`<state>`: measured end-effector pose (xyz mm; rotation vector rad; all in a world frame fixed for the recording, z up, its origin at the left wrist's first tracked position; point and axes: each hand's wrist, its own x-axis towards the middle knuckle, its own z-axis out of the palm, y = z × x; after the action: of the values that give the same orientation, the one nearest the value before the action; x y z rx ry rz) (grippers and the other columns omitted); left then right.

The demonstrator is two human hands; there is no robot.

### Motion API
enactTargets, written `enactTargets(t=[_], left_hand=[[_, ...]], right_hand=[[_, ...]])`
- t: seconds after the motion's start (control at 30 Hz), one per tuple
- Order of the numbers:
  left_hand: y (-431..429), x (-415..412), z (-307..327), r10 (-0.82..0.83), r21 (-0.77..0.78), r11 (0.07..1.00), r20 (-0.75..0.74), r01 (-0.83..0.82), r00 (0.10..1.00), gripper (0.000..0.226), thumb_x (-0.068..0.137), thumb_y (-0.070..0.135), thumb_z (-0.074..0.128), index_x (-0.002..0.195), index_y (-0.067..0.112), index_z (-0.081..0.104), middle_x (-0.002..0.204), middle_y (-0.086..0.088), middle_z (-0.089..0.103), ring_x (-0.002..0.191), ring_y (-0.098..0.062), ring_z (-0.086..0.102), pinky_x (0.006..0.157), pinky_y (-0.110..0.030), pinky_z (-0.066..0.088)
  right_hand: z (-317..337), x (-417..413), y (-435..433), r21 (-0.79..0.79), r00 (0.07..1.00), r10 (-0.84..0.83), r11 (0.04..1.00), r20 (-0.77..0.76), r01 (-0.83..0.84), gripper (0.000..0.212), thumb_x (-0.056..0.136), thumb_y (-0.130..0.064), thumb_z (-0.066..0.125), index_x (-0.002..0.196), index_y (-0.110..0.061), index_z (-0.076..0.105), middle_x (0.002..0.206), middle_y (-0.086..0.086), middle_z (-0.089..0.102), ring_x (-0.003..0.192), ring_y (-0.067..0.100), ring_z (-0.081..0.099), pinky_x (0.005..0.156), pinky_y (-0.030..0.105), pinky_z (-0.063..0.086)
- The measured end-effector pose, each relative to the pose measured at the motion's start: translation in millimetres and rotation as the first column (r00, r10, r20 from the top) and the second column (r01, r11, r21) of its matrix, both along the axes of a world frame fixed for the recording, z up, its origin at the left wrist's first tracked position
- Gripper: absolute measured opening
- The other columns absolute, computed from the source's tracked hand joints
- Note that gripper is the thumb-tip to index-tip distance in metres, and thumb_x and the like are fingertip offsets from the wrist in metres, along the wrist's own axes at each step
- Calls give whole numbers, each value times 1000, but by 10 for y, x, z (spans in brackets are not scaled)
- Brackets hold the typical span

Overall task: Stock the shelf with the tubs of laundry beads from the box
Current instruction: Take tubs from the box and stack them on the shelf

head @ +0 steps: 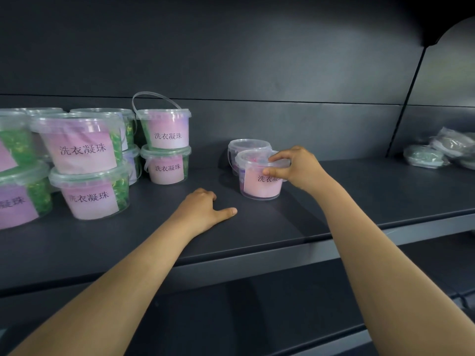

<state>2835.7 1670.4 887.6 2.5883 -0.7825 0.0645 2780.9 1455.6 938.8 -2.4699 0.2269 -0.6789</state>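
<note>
Our right hand (300, 167) grips the rim of a small pink-labelled tub (259, 186) between thumb and fingers. The tub stands upright on the dark shelf (347, 209), touching a second small tub (248, 145) behind it. Our left hand (203, 211) rests on the shelf, fingers loosely curled, holding nothing. Stacked tubs (165, 147) stand two high to the left. Wrapped bags (442, 150) lie far right.

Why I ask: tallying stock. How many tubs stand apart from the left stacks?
2. The front tub is gripped by the right hand; the back tub stands close behind it. None looks hidden there.
</note>
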Motion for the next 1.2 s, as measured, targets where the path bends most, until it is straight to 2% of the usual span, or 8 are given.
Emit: enactTargets(t=[0.33,0.43,0.57,0.77,0.9,1.03,1.1,1.2], left_hand=[[-3,-30,17,5,8,1000,-3,-5,1000,67,84,56,53,132,9,47,138,-6,43,126,-20,43,99,-27,36],[17,-77,56,7,31,999,0,-7,1000,64,85,55,53,130,10,50,136,-7,45,123,-20,46,98,-27,37],[114,-212,154,7,83,997,-1,-7,1000,55,88,50,51,126,11,53,132,-6,50,119,-20,48,97,-28,38],[358,-711,533,28,263,964,14,-31,1000,46,91,48,48,120,12,55,123,-5,56,110,-21,53,91,-30,41],[571,-1235,844,78,308,946,94,-103,993,40,92,41,50,113,7,59,116,-9,60,105,-25,56,88,-32,44],[747,-1826,1133,144,219,959,175,-181,974,35,91,37,51,102,6,65,109,-11,65,101,-27,59,86,-34,45],[812,-2108,1226,163,209,955,226,-211,960,32,91,36,51,102,9,64,110,-7,64,101,-25,57,81,-31,43],[883,-2500,1298,164,193,955,290,-226,943,32,91,36,51,111,13,59,115,-3,60,104,-23,55,87,-32,44]], right_hand=[[-28,-1,-43,67,998,62,996,-20,-60,44,75,-37,76,115,-20,65,125,2,48,110,13,45,89,22,34],[59,-45,-14,-39,994,33,999,-102,-37,50,76,-41,74,119,-18,63,130,6,51,121,21,48,92,24,36],[214,-209,64,-190,994,9,981,-109,-29,57,79,-43,71,124,-11,59,123,12,58,113,27,55,84,26,40],[530,-791,231,-329,892,-22,933,-451,-143,59,87,-48,58,135,-14,47,139,4,46,124,25,46,99,33,38],[685,-1297,301,-413,910,-15,894,-415,-173,56,90,-46,54,133,-12,49,135,5,49,121,26,48,89,29,37],[786,-1826,377,-469,923,9,859,-384,-204,55,88,-48,55,131,-13,51,135,6,51,121,27,49,100,37,42],[837,-2122,414,-477,931,19,854,-365,-205,59,88,-48,55,135,-13,47,139,5,48,126,26,46,103,38,40],[884,-2539,461,-512,942,13,837,-334,-193,54,91,-43,54,132,-8,49,136,9,50,123,29,48,102,40,40]])
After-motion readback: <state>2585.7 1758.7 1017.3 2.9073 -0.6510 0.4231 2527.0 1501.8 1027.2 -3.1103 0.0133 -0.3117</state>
